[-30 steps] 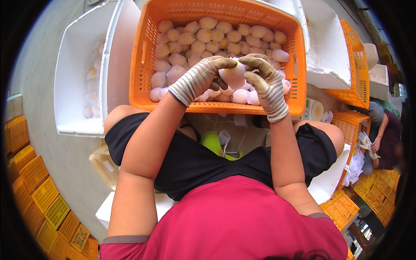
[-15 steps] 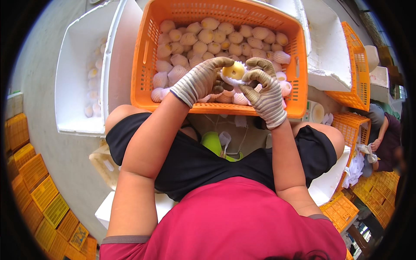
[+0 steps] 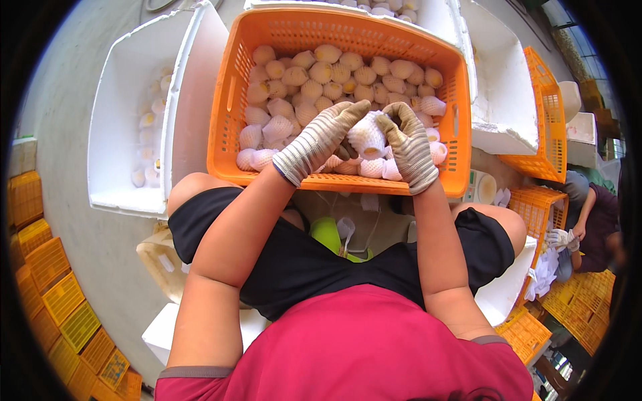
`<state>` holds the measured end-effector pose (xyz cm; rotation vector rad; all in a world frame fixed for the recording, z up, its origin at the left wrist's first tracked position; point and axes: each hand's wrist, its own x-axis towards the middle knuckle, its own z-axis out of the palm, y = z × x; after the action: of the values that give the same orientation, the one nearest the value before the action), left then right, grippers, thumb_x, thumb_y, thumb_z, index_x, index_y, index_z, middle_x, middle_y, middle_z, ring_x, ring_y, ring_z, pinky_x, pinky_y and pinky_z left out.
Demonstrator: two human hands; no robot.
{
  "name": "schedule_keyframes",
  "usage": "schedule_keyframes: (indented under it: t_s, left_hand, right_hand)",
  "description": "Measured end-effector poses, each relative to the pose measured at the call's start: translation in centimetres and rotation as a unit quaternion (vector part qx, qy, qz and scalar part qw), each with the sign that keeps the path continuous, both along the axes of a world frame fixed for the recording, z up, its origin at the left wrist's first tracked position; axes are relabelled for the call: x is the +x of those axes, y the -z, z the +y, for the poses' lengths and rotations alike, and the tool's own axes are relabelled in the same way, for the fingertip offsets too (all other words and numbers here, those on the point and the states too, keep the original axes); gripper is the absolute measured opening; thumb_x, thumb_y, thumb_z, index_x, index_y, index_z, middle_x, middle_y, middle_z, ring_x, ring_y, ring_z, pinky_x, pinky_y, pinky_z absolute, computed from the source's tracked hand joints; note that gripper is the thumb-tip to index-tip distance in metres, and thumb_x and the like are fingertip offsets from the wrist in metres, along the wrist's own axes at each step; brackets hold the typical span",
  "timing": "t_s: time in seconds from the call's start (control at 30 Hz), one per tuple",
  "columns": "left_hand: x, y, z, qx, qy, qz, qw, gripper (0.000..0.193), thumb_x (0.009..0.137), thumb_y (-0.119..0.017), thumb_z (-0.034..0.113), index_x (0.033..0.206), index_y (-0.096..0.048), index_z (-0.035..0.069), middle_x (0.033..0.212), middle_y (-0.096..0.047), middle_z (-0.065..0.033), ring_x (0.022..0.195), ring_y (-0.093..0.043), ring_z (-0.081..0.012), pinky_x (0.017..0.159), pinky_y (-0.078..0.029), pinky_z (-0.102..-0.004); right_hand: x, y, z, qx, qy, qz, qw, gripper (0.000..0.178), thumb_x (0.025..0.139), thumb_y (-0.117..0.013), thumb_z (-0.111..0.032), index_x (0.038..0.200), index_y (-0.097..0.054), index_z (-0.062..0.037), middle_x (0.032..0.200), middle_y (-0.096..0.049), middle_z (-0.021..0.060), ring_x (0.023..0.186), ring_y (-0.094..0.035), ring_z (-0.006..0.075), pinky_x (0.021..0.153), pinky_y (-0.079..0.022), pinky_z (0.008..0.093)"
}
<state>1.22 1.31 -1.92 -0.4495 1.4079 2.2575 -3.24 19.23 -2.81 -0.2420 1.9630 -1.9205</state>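
Observation:
Both my hands wear striped knit gloves and meet over the near side of an orange crate [image 3: 461,137]. Between them is a round fruit in a white foam net [image 3: 367,136], its skin now covered by the net on the side I see. My left hand [image 3: 326,137] grips it from the left, thumb side up, its lower fingers partly hidden beneath. My right hand [image 3: 409,147] pinches the net at the right with curled fingers. Below them, many net-wrapped fruits [image 3: 311,89] fill the crate in layers.
A white foam box [image 3: 124,194] with wrapped fruits stands at the left, another foam box [image 3: 501,127] at the right. A scale [image 3: 481,187] sits beside my right knee. Orange crates [image 3: 535,207] and a co-worker's gloved hand [image 3: 560,238] are farther right. Yellow crates [image 3: 67,291] line the left.
The fruit has been turned, so its bare yellow top no longer shows and the white net faces up. Both hands stay close around it. The view has shifted slightly.

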Motion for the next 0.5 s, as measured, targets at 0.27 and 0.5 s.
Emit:
schedule_keyframes:
  t_s: [0.27, 0.5]
  left_hand:
    - [0.3, 3.0, 1.7, 0.006, -0.215, 0.039, 0.976, 0.018, 0.094, -0.066, 0.028, 0.092, -0.062, 0.010, 0.075, -0.059, 0.0037, 0.059, -0.052, -0.0043, 0.049, -0.043, -0.0195]
    - [0.1, 2.8, 1.5, 0.122, -0.330, -0.064, 0.934, 0.017, 0.095, -0.061, 0.028, 0.097, -0.060, 0.011, 0.079, -0.062, -0.0015, 0.063, -0.061, -0.0143, 0.054, -0.052, -0.0285]
  right_hand:
    - [1.5, 2.1, -3.0, -0.135, 0.167, -0.131, 0.968, 0.014, 0.090, -0.070, -0.014, 0.095, -0.060, -0.0059, 0.087, -0.061, 0.0005, 0.077, -0.057, 0.0083, 0.067, -0.050, 0.0222]
    - [1.9, 7.1, -5.7, -0.318, 0.183, -0.263, 0.892, 0.017, 0.093, -0.064, -0.018, 0.108, -0.059, -0.0128, 0.102, -0.063, 0.0036, 0.094, -0.063, 0.0190, 0.079, -0.057, 0.0339]
